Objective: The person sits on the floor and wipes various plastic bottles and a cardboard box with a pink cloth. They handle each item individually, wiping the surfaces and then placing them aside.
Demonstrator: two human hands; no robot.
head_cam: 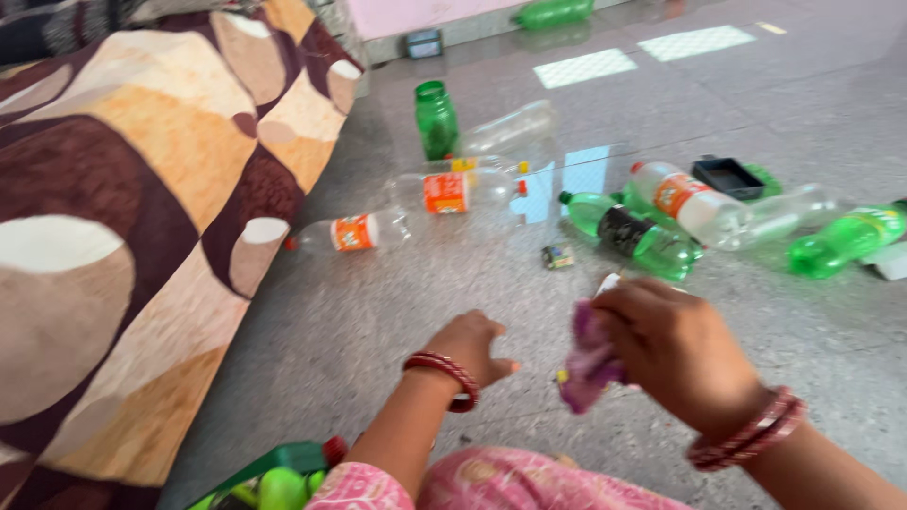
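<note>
My right hand (675, 349) is closed around a crumpled purple wrapper (588, 364), held a little above the grey stone floor (378, 312). My left hand (470, 348) hovers beside it with fingers curled in and nothing visible in it. Both wrists carry red bangles. Ahead of my hands lie several empty plastic bottles: a clear one with an orange label (351, 232), another clear one (453, 191), a green one with a dark label (628, 229) and a clear one with a red cap (694, 203).
A bed with a brown and cream patterned cover (123, 217) fills the left side. A green jar (436, 118) stands upright further back. A small black tray (726, 177), a green bottle (846, 238) and a small scrap (557, 256) lie on the floor.
</note>
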